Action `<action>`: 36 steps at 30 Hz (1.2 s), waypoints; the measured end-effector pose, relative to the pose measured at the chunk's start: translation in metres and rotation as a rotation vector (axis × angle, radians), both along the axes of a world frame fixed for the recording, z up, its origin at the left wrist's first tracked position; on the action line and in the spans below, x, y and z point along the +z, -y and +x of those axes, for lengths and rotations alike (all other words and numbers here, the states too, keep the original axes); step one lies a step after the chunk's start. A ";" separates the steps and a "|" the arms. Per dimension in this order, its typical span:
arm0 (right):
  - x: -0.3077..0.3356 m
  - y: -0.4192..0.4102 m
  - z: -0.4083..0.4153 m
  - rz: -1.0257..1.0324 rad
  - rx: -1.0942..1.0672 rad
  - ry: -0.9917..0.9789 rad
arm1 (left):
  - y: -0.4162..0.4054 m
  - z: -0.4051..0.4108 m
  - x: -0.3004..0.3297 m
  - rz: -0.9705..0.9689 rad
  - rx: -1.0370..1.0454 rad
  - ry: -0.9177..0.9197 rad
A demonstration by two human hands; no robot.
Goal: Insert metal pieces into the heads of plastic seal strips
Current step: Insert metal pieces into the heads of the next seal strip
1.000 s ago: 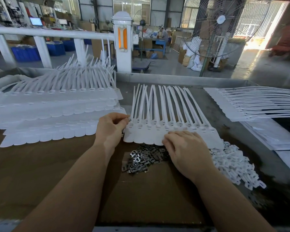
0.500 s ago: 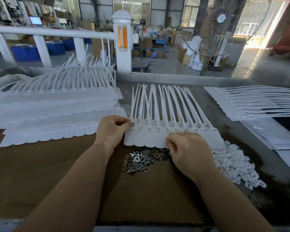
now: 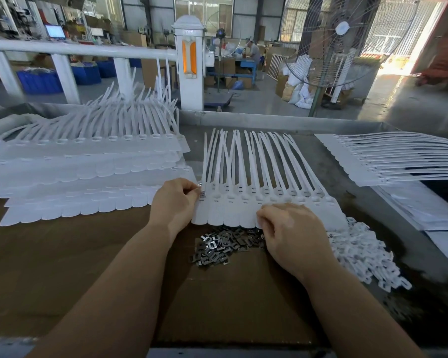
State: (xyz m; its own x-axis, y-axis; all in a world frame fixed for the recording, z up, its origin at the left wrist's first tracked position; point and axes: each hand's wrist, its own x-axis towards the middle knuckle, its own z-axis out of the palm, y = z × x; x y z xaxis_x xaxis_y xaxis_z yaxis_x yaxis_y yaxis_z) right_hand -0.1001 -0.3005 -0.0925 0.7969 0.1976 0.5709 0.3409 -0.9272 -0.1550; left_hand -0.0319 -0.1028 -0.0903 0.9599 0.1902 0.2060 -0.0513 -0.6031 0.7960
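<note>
The left hand's [image 3: 173,202] fingertips are pinching a small metal piece [image 3: 202,193] at the leftmost head of the row of seal strips [image 3: 256,197] lying mid-table. The right hand [image 3: 287,233] is curling over the row's near edge, its fingertips hiding what, if anything, they are gripping. Roughly ten strips are fanning away. Just near them a heap of metal pieces [image 3: 223,245] is lying on cardboard [image 3: 88,267], too jumbled to count, beside white plastic caps [image 3: 360,254]. Stacked strips [image 3: 88,161] are sitting left.
</note>
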 end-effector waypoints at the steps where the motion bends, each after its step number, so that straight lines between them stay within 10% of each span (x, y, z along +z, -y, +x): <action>1: 0.000 0.000 0.000 0.000 0.001 -0.002 | 0.000 0.000 0.000 0.033 0.007 0.011; 27: 0.002 0.000 -0.001 0.006 0.039 -0.009 | -0.003 -0.005 0.007 -0.002 -0.015 0.037; 36: 0.002 0.000 0.000 0.022 0.036 0.002 | 0.009 -0.027 0.023 0.165 -0.687 0.074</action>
